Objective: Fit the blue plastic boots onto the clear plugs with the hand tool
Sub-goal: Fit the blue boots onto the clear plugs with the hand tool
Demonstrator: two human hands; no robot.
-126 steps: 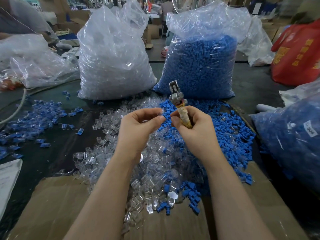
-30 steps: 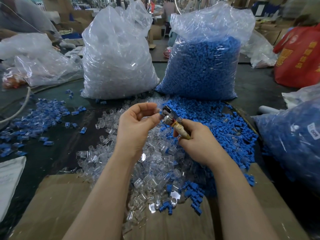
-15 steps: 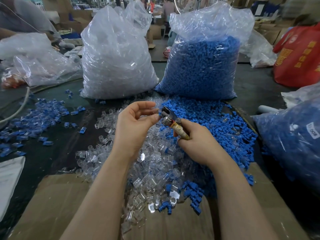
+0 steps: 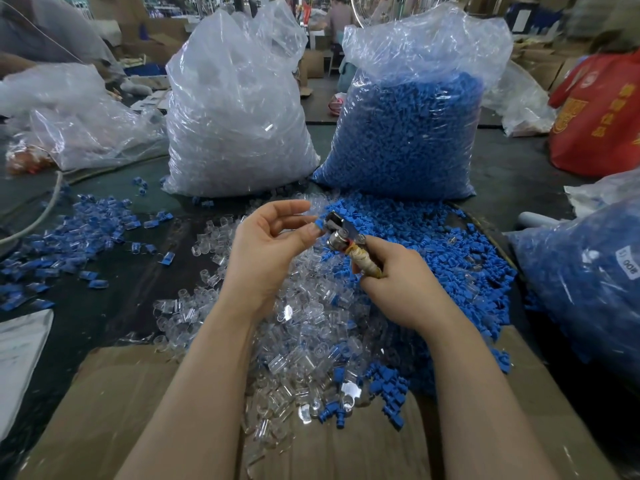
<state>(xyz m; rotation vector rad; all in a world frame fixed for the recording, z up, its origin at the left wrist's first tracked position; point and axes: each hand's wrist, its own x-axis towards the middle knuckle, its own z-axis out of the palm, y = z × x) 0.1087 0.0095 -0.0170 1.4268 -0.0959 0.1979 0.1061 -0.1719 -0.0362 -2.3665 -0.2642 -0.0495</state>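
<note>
Two full bags (image 4: 239, 133) side by side behind loose parts (image 4: 304, 327) on the table (image 4: 104, 306), cardboard (image 4: 114, 410) nearest.

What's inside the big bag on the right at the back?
The clear plastic bag is packed with small blue plastic boots, filling it most of the way up. Whatever lies deeper in the middle is hidden behind them.

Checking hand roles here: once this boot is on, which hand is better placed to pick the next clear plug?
Probably the left hand: it only pinches a blue boot at the tool tip, above the clear plugs. The right hand grips the tool.
</note>
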